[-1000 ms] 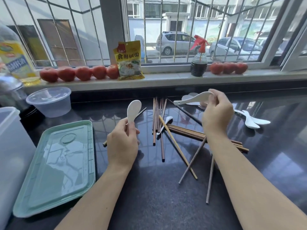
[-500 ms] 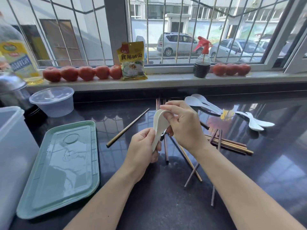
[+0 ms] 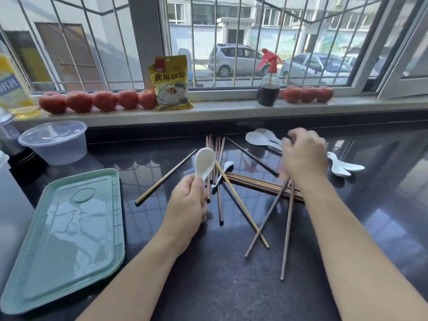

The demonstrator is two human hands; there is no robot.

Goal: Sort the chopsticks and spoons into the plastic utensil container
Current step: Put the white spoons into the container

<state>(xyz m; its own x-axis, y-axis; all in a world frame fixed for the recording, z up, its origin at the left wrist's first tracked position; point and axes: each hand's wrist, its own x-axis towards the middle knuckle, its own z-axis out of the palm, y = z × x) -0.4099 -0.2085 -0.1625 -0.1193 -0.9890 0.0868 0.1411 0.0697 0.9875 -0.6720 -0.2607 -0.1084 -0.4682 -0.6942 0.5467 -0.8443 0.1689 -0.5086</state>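
A glossy white ceramic spoon (image 3: 205,162) was gripped upright by the fingers (image 3: 199,186) of the left hand (image 3: 186,208). The blurred right hand (image 3: 302,155) hovered over two white spoons (image 3: 261,139); its grip could not be told. Brown wooden chopsticks (image 3: 254,184) were scattered between both hands on the dark bench (image 3: 231,286).

Tomatoes (image 3: 97,101), yellow packet (image 3: 172,83), spray bottle (image 3: 268,86) on sill; oil bottle (image 3: 14,89) far left.
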